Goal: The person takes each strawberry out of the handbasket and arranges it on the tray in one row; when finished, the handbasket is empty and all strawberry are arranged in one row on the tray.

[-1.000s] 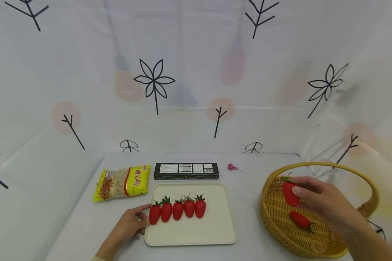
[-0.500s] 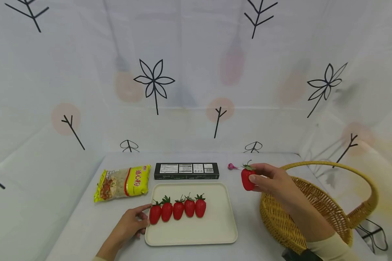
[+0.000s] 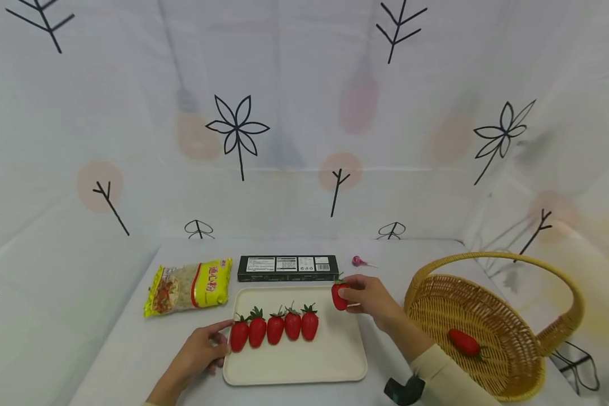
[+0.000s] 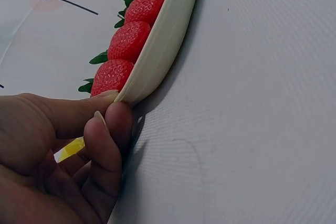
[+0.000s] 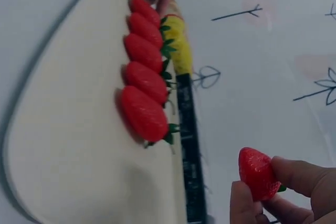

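A row of several strawberries (image 3: 276,329) with green leaves lies along the left and middle of a cream tray (image 3: 304,366). My left hand (image 3: 200,351) pinches the tray's left rim, thumb above and a finger below, as the left wrist view shows; its thumb is close beside the leftmost strawberry (image 4: 112,76). Above the tray's back right corner, my right hand (image 3: 373,299) holds another strawberry (image 5: 257,174) between thumb and fingers, leaves upward. One more strawberry (image 3: 464,342) lies in the wicker basket (image 3: 517,372) at the right.
Behind the tray stands a long black box (image 3: 287,268). A yellow pasta bag (image 3: 189,286) lies at the back left. A pink lollipop (image 3: 357,261) rests right of the box. The basket's handle (image 3: 497,255) arches high. A patterned white cloth hangs at the back.
My right hand has carried a strawberry out of the basket, leftward to above the tray's back right corner. My left hand has stayed at the tray's rim.
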Available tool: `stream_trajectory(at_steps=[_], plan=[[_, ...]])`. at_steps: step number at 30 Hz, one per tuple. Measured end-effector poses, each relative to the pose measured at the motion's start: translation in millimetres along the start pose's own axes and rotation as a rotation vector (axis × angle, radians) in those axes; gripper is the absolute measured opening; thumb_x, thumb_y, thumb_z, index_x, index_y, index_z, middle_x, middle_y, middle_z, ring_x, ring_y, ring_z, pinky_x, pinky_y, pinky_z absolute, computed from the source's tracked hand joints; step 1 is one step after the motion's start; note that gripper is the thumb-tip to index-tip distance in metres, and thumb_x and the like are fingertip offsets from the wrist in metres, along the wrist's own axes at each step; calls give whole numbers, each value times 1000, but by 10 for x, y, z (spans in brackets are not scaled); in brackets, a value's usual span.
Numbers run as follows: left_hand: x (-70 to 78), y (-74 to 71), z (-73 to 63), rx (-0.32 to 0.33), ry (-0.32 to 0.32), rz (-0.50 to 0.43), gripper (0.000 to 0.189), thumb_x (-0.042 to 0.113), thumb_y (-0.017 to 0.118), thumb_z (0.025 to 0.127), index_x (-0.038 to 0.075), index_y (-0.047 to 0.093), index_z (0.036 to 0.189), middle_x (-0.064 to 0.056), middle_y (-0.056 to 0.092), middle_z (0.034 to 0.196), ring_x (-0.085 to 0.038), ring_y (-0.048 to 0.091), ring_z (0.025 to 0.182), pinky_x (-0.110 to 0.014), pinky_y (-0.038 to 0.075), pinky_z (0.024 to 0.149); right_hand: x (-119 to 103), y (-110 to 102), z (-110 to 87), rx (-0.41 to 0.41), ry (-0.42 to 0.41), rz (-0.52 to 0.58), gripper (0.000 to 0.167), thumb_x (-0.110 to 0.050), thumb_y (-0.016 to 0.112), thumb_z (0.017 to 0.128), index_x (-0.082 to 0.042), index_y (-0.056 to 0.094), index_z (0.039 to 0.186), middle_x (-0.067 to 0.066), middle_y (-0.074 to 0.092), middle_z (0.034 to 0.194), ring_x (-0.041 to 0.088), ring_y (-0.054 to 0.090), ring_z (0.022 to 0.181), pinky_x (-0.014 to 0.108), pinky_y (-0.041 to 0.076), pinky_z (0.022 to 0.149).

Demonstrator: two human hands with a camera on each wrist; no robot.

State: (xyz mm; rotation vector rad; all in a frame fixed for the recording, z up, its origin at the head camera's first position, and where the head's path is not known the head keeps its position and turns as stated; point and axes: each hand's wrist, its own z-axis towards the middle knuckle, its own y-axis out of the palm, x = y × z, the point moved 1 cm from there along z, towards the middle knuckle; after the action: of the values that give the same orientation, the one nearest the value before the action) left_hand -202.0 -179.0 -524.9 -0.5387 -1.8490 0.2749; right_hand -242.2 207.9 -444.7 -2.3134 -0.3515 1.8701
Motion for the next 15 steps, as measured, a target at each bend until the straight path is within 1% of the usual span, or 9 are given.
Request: stream_trajectory(at_steps=[3, 7, 11, 15], plan=[[-15, 1, -3, -6, 1, 3, 65, 0, 73, 84, 4, 54, 146, -7, 61, 92, -18, 60, 61, -31, 52, 52, 186, 135, 66, -17, 37, -24, 37, -11, 71, 92, 3, 63, 126, 14, 69, 108, 24, 69, 88, 38, 62, 77], [-20, -7, 3, -13, 8, -4, 65, 1, 73, 84, 4, 54, 146, -7, 61, 92, -18, 61, 61, -31, 52, 53, 353, 270, 114, -19, 62, -91, 36, -10, 72, 91, 3, 65, 123, 12, 69, 105, 22, 67, 84, 37, 61, 74], [-26, -15, 9, -18, 16, -11, 65, 1, 74, 84, 4, 53, 146, -8, 61, 92, -18, 61, 62, -31, 52, 52, 469, 374, 131, -47, 53, -174, 35, -10, 74, 89, 3, 66, 121, 11, 66, 101, 20, 63, 81, 34, 58, 68], [-33, -14, 15, -29, 17, -20, 66, 1, 74, 85, 3, 53, 147, -8, 61, 93, -18, 61, 62, -31, 52, 52, 515, 429, 123, -42, 32, -207, 33, -9, 74, 88, 3, 66, 118, 10, 65, 97, 19, 62, 77, 33, 58, 65]])
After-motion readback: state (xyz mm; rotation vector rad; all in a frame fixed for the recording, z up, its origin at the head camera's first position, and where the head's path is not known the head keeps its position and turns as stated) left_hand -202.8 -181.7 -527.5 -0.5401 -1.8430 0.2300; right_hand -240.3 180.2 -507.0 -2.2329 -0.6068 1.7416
